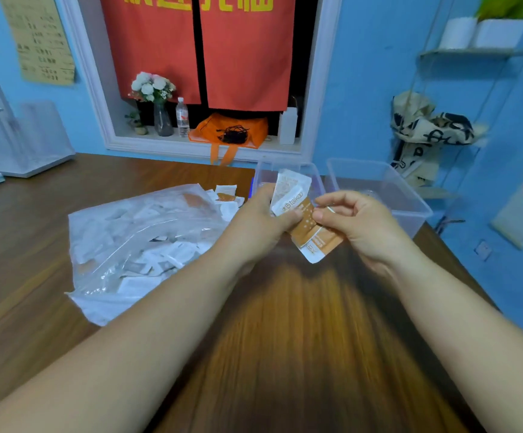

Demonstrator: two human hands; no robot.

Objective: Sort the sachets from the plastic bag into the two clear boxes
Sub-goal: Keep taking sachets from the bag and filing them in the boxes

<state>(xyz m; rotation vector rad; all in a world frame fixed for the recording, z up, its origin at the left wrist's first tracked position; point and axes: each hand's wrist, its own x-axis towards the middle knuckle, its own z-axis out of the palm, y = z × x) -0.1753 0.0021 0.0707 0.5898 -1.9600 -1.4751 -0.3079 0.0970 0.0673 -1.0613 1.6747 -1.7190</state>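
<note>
Sachets point(301, 214) are what you have in hand in the head view: a white sachet point(290, 190) and an orange sachet point(315, 237), overlapped and held above the worktop point(285, 354), just in front of the two clear boxes. Your left grip point(254, 223) has its fingers curled round the white sachet, with the orange one's upper part trapped under the thumb. Your right grip point(357, 220) is closed too, thumb and forefinger pinching the orange one's edge. You seem to be parting the two so each kind can go to its own box, which would explain why they sit between both hands and over neither box.

The white sachet's long axis stands nearly upright, its top tipped toward the left box point(263, 170). The orange one slants down and right, its lower end pointing back at you. The right box point(416, 210) lies just beyond your right knuckles. The plastic bag point(141, 245) lies flat at your left, mouth toward the boxes, with loose sachets point(227, 198) spilling out.
</note>
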